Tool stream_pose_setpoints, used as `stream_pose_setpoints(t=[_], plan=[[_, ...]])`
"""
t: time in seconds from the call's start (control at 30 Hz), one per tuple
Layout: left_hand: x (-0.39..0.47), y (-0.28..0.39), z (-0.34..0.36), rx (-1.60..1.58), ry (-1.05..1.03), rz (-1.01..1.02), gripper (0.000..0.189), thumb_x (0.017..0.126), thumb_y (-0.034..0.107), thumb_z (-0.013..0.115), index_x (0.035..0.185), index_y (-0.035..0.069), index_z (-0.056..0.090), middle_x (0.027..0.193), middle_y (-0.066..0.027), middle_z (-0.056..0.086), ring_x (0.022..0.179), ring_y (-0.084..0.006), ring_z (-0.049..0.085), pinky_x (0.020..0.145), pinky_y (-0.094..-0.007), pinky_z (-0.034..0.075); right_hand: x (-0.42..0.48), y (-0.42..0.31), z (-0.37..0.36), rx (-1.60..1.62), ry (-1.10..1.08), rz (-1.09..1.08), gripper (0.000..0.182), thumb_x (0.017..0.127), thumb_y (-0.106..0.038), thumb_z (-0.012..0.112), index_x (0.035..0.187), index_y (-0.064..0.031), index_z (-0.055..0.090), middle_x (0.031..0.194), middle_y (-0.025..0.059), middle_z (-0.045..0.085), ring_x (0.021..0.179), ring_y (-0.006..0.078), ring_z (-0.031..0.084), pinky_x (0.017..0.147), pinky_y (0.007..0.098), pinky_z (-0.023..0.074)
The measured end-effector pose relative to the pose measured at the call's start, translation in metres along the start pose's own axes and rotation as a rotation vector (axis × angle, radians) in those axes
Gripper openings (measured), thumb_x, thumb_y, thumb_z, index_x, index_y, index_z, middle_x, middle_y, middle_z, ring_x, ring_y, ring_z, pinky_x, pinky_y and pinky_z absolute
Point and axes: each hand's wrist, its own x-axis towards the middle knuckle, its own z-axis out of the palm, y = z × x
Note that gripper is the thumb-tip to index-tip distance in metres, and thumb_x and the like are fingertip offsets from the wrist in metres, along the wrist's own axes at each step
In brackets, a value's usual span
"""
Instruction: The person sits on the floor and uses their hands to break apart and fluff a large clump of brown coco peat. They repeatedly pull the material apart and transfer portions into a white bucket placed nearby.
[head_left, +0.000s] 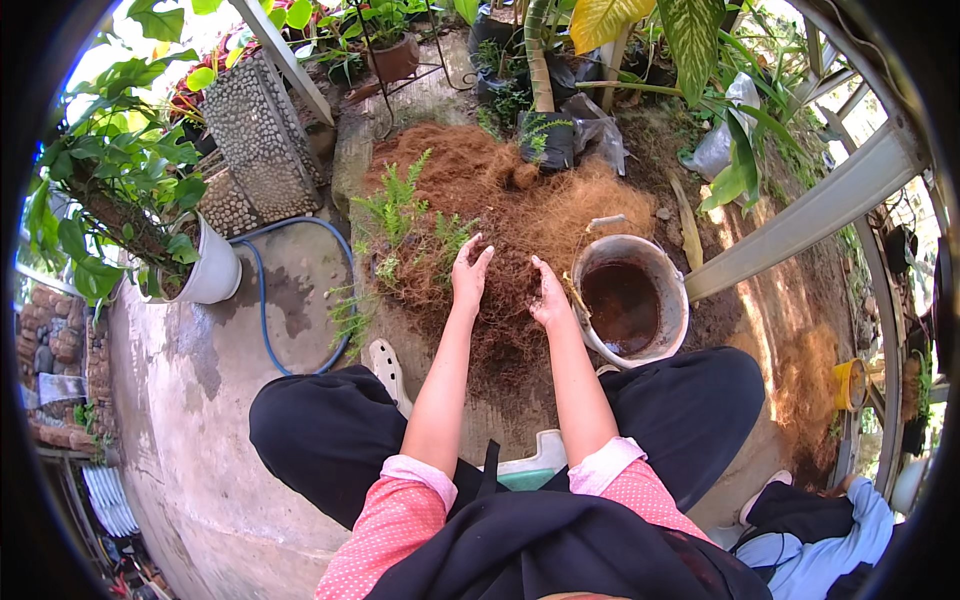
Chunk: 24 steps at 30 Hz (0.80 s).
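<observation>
My left hand (470, 276) hovers over the left part of a brown coconut fibre heap (499, 217), fingers apart and nothing in it. Beside it on the left are small green ferns (394, 199) rooted in a fibrous clump. My right hand (549, 294) is above the heap's right side, its palm turned inward and soiled with dark bits; the fingers are spread and no object shows in them. Just right of that hand stands a whitish bucket (679, 300) with brown liquid (621, 307) inside. Both hands are apart, facing each other.
A blue hose (262, 300) curves over the concrete at left, near a white potted plant (214, 266) and pebbled blocks (259, 135). A black plant bag (547, 139) stands behind the fibre. A metal post (810, 206) slants at right. Another person (817, 532) sits at lower right.
</observation>
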Motion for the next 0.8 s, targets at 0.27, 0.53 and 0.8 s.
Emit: stream_pose_setpoints(t=[0.27,0.53,0.8], plan=[[-0.002,-0.011,0.004,0.352,-0.002,-0.042,0.069,0.076,0.041,0.061,0.128,0.006,0.034,0.128,-0.0207,0.035,0.119,-0.0287,0.035,0.097,-0.0334,0.028,0.017,0.001,-0.003,0.201,-0.087,-0.024,0.027,0.079,-0.031,0.054,0.097,-0.0108,0.055,0.095,0.0046,0.059,0.087,0.0196,0.056,0.075,0.0365,0.0450],[-0.018,0.009,0.005,0.220,-0.233,-0.551,0.057,0.078,0.040,0.059,0.119,0.005,0.041,0.098,-0.0053,0.056,0.081,-0.0100,0.053,0.065,-0.0240,0.043,0.019,0.005,0.002,0.319,-0.206,-0.060,0.020,0.082,-0.026,0.052,0.095,-0.0103,0.053,0.086,0.0051,0.060,0.076,0.0194,0.059,0.066,0.0326,0.0496],[-0.019,-0.005,0.007,0.059,-0.152,-0.245,0.041,0.080,0.012,0.058,0.118,0.004,0.044,0.110,-0.0081,0.051,0.097,-0.0158,0.049,0.077,-0.0263,0.043,0.045,0.022,-0.003,-0.065,-0.088,-0.200,0.033,0.085,-0.032,0.047,0.110,-0.0112,0.045,0.105,0.0045,0.051,0.090,0.0182,0.053,0.074,0.0340,0.0453]])
